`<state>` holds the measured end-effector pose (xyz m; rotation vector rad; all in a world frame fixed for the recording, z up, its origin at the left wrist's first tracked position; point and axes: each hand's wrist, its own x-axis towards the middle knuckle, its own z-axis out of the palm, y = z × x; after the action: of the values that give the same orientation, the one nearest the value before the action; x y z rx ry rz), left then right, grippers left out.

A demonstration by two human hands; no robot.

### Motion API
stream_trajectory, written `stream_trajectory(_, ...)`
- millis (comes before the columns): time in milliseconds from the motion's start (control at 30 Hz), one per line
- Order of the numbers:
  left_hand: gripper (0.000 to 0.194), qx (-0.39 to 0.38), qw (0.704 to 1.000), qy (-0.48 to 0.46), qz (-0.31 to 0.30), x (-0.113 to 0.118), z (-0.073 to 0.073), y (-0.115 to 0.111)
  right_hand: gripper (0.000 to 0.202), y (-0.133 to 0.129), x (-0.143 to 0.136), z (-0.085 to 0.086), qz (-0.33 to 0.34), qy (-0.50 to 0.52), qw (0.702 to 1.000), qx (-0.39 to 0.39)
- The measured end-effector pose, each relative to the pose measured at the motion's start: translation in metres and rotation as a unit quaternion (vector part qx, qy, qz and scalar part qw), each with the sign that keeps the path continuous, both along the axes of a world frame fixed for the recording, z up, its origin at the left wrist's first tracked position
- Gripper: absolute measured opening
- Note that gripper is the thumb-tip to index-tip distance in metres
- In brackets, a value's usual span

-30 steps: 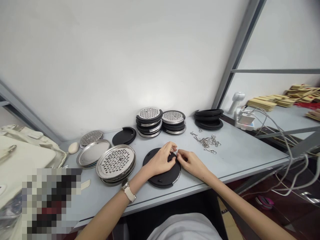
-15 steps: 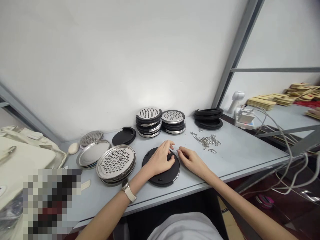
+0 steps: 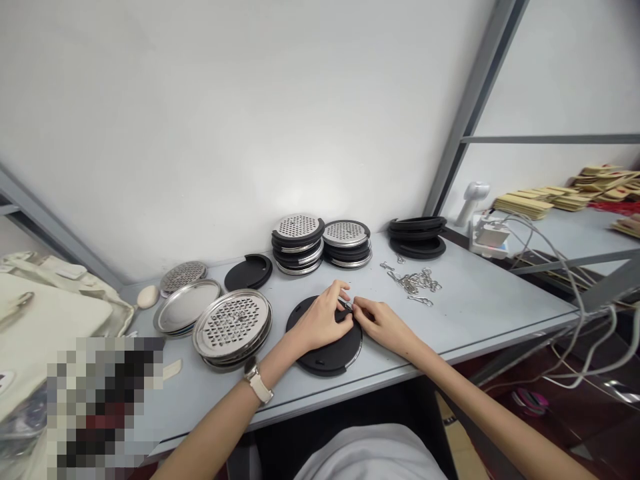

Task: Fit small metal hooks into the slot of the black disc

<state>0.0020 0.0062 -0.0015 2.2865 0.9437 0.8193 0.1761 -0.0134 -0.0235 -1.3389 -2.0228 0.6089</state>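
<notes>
Since half a second ago the black disc (image 3: 325, 347) has slid a touch to the right on the counter (image 3: 480, 300), and the right hand (image 3: 383, 323) has closed in until its fingertips meet those of the left hand (image 3: 320, 319) at the disc's far edge. There both hands pinch narrowly on a small metal clip (image 3: 347, 305), too tiny to make out further. The left hand lies over the top of the disc, and a watch (image 3: 257, 383) sits on that wrist. The disc lies flat near the counter's front edge. Just left of it sits a pile of perforated metal plates (image 3: 233, 323), with a plain metal tray (image 3: 187, 305) behind. Beyond the hands lies a loose heap of clips (image 3: 415, 283), and further back stand two stacks of rimmed strainers (image 3: 320, 243) and a stack of black rings (image 3: 417, 237).
</notes>
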Motion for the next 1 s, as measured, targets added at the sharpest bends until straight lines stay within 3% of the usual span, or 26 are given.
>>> stream_trajectory(800,0.050,-0.017,1.000,0.004,-0.007,-0.0003,0.0018,0.0005,0.024,0.0004,0.0000,-0.0005,-0.009,-0.004,1.000,-0.009)
stream_trajectory(1000,0.044,-0.003,1.000,0.004,-0.005,-0.0003,-0.0017,0.0021,0.025,0.0002,-0.0001,-0.0011,-0.013,-0.008,1.000,-0.010)
